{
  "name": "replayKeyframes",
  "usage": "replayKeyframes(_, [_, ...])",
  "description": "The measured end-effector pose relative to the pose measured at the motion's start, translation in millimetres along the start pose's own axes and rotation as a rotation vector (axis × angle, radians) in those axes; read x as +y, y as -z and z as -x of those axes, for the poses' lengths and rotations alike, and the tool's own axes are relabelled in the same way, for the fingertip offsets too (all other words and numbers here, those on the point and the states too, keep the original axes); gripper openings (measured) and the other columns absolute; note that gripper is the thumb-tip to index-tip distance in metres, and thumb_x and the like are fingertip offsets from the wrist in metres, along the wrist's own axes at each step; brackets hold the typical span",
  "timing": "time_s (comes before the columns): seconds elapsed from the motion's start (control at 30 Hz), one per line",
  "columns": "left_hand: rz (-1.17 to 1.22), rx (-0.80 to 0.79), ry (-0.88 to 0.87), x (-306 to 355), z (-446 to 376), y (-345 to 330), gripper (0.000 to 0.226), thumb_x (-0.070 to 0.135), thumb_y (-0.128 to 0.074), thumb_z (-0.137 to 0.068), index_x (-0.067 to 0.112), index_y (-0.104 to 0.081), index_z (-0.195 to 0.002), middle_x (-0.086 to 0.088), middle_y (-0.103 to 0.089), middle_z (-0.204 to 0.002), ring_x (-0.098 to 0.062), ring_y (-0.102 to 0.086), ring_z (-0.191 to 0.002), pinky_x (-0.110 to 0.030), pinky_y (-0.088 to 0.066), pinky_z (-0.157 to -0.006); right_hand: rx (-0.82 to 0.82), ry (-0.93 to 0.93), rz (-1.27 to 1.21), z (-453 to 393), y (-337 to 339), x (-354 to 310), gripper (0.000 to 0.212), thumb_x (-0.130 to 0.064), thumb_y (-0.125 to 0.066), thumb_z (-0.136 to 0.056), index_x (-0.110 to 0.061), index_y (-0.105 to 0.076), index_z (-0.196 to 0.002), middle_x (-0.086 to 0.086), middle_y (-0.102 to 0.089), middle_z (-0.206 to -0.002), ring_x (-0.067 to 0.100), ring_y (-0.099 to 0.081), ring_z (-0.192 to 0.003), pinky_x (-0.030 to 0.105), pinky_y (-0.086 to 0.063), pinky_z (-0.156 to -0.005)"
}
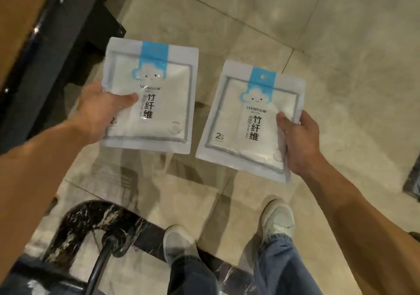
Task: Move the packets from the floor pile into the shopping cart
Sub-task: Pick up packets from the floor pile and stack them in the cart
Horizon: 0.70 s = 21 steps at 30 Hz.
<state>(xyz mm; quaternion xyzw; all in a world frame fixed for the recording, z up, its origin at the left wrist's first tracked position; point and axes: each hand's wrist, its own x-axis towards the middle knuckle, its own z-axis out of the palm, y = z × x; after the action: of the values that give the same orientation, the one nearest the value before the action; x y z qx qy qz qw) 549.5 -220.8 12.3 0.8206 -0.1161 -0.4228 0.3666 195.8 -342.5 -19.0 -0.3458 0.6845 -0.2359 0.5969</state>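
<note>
Both hands loaded: left hand point(100, 110) pinches one white packet point(156, 94), right hand point(300, 142) grips a second packet point(245, 121), above the tiled floor point(341, 44).

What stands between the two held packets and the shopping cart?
That cannot be judged here: no cart basket shows in this view. The left hand holds one packet, the right hand holds another, both over bare floor tiles.
</note>
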Motion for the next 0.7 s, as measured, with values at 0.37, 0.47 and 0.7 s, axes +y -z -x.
replayKeyframes(0.37, [0.265, -0.032, -0.151, 271, 172, 31, 0.029, -0.004, -0.078, -0.079, 0.02, -0.07, -0.095, 0.009, -0.078, -0.083, -0.012, -0.075, -0.075, -0.032, -0.059, -0.069, -0.061, 0.116, 0.004, 140, 69, -320, 0.011, -0.007, -0.065, -0.098, -0.008, -0.068, -0.109, 0.005, -0.08, -0.091, 0.021, -0.078, -0.077, 0.035, -0.063, -0.064])
replayKeyframes(0.47, [0.335, -0.002, -0.188, 342, 241, 77, 0.029, -0.003, -0.079, -0.078, 0.019, -0.07, -0.095, 0.009, -0.078, -0.082, -0.017, -0.076, -0.081, -0.032, -0.059, -0.067, -0.091, 0.166, 0.002, 209, 80, -407, 0.01, -0.006, -0.065, -0.098, -0.01, -0.069, -0.105, 0.005, -0.08, -0.092, 0.022, -0.078, -0.08, 0.043, -0.063, -0.079])
replayKeyframes(0.7, [0.477, 0.167, -0.244, 449, 410, 234, 0.042, 0.0, -0.083, -0.075, 0.008, -0.071, -0.114, -0.01, -0.077, -0.105, -0.034, -0.073, -0.099, -0.055, -0.058, -0.089, -0.303, 0.286, 0.072, 398, 69, -561, 0.009, -0.005, -0.062, -0.099, -0.009, -0.07, -0.101, 0.008, -0.08, -0.09, 0.022, -0.078, -0.076, 0.042, -0.065, -0.075])
